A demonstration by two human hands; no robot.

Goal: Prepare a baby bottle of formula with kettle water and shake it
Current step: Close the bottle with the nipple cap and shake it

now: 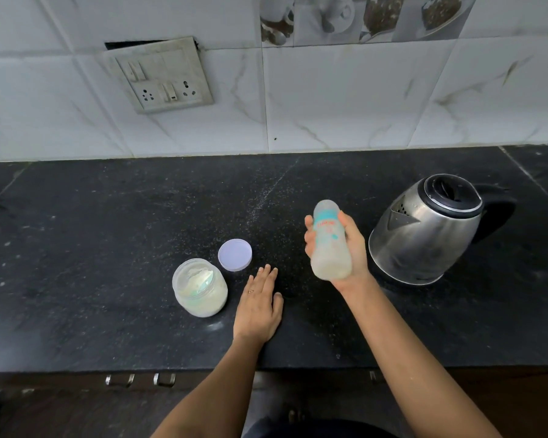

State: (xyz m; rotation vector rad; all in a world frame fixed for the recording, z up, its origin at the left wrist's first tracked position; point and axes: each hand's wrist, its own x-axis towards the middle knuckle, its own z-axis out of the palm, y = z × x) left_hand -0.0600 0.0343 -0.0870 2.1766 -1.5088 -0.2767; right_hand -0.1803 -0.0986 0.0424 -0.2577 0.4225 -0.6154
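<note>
My right hand [353, 248] grips a cloudy baby bottle [329, 241] with teal and red print, held above the black counter [108, 248], cap end pointing away from me. Milky liquid fills it. To its right stands a steel kettle [424, 232] with a black lid and handle. My left hand [258, 306] lies flat on the counter, palm down, fingers together, holding nothing. Left of that hand sits an open formula jar [200, 287] with white powder and a scoop inside. Its pale round lid [234, 255] lies on the counter just behind.
A tiled wall rises behind the counter with a switch and socket plate [162, 77] at upper left. Drawer handles [140, 380] show below the counter's front edge. Spilled powder specks dust the counter's middle.
</note>
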